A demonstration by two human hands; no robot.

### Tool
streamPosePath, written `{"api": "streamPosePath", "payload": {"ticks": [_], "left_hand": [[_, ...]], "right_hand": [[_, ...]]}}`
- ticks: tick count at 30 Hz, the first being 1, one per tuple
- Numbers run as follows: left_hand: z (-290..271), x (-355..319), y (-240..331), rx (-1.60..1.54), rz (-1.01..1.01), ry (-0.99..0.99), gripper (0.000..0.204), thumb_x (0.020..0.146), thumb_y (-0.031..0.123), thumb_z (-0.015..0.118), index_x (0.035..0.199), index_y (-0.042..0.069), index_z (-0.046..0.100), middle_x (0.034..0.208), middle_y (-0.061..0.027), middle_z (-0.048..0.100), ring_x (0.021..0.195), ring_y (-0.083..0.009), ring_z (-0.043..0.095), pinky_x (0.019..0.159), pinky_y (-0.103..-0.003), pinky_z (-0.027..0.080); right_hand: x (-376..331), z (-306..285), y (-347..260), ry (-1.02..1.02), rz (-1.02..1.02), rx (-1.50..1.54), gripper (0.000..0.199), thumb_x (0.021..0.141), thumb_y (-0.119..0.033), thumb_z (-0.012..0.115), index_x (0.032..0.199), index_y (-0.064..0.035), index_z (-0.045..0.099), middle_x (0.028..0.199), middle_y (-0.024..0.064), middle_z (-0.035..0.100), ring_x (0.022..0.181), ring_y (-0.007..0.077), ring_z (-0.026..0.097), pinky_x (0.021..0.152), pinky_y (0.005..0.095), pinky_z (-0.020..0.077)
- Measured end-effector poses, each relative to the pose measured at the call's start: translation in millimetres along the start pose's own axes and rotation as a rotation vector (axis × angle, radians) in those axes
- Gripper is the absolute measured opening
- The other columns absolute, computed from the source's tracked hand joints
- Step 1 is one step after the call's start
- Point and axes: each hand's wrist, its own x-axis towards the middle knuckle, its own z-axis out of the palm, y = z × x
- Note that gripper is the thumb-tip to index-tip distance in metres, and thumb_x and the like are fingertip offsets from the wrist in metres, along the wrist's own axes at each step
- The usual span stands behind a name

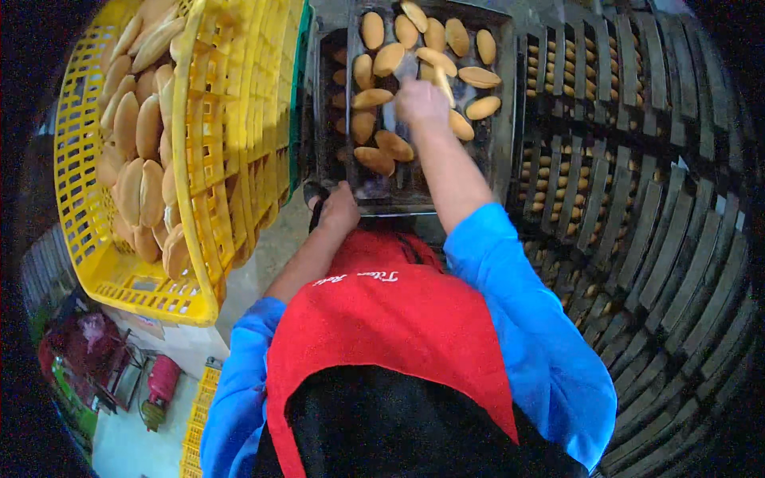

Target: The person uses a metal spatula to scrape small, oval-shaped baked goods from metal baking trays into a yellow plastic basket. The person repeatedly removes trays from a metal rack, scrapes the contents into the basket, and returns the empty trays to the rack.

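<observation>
— Nearest? Left hand point(341, 209) clamped on the front rim of the dark baking tray point(500, 151).
— Farther in? Right hand point(420, 102) gripping a metal scraper point(392, 111) among the loose buns point(394, 146) — light, soft, probably easily dented; best lifted underneath.
— Left side? Yellow crate point(199, 199), half-filled.

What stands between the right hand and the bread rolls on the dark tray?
Nothing visible does. The right hand is already over the baking tray, among the bread rolls, and seems to hold a metal scraper against them. The left hand grips the tray's near edge, beside the yellow crate.
</observation>
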Motion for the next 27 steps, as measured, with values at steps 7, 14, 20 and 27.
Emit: {"api": "streamPosePath", "payload": {"ticks": [7,14,20,27], "left_hand": [[-25.6,-29.3,8.9,0.089,0.208,-0.006,0.032,0.086,0.014,0.052,0.109,-0.006,0.043,0.096,-0.0325,0.059,0.092,-0.0458,0.058,0.081,-0.050,0.045],[-32.5,-32.4,-1.8,0.015,0.267,0.026,0.032,0.087,0.024,0.054,0.104,-0.002,0.046,0.094,-0.0318,0.058,0.092,-0.0446,0.058,0.079,-0.051,0.045],[-35.5,-32.7,3.4,0.083,0.263,0.011,0.030,0.085,0.022,0.056,0.103,0.000,0.047,0.094,-0.0285,0.061,0.091,-0.0435,0.059,0.079,-0.050,0.046],[-27.2,-26.8,0.5,0.116,0.250,0.026,0.024,0.082,0.012,0.053,0.103,0.001,0.048,0.094,-0.0281,0.061,0.091,-0.0426,0.060,0.083,-0.049,0.046]], "right_hand": [[7.5,-67.8,38.7,0.064,-0.021,-0.113,0.038,0.089,-0.037,0.045,0.116,-0.0150,0.058,0.102,0.0187,0.063,0.097,0.0360,0.059,0.084,0.0436,0.0475],[-215.7,7.5,71.2,0.059,-0.289,0.076,0.030,0.084,-0.023,0.054,0.110,-0.0088,0.058,0.087,0.0154,0.062,0.074,0.0340,0.063,0.065,0.0437,0.0524],[-225.1,127.6,33.0,0.024,-0.178,-0.055,0.029,0.083,-0.015,0.051,0.110,-0.0062,0.054,0.074,0.0180,0.054,0.056,0.0316,0.062,0.046,0.0425,0.0517],[-119.2,104.1,-29.7,0.157,-0.069,0.090,0.031,0.080,-0.014,0.051,0.109,-0.0034,0.050,0.083,0.0235,0.056,0.067,0.0398,0.062,0.059,0.0472,0.0518]]}}
